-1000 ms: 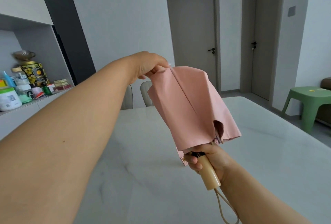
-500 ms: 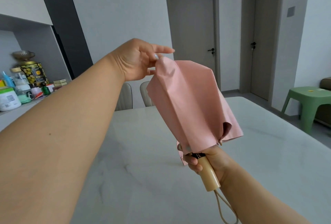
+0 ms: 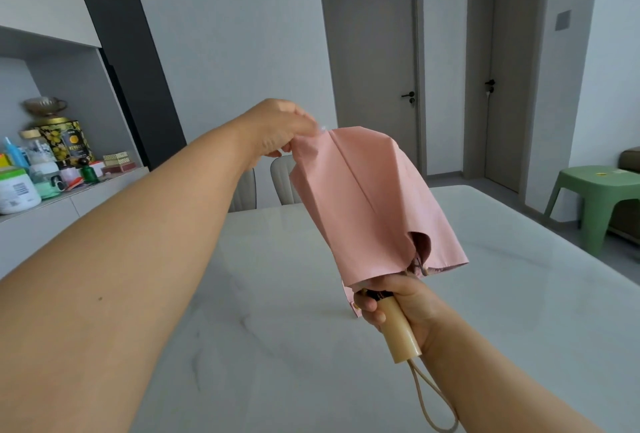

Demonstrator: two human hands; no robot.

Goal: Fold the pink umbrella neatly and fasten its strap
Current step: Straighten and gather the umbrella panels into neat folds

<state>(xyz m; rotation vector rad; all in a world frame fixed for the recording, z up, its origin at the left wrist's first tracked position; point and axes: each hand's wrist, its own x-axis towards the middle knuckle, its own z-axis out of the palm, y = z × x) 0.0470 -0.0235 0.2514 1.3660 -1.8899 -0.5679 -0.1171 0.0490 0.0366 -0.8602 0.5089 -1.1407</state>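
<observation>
Pink umbrella (image 3: 370, 204) held up in the air over a pale marble table (image 3: 277, 346), canopy collapsed but loose.

The left hand (image 3: 280, 131) pinches the upper corner of the fabric, while the right hand (image 3: 398, 304) is wrapped around the cream handle (image 3: 400, 335), its cord loop (image 3: 436, 405) dangling below. A green stool (image 3: 602, 197) stands off to the right, and a cluttered shelf (image 3: 45, 169) sits on the left.
</observation>
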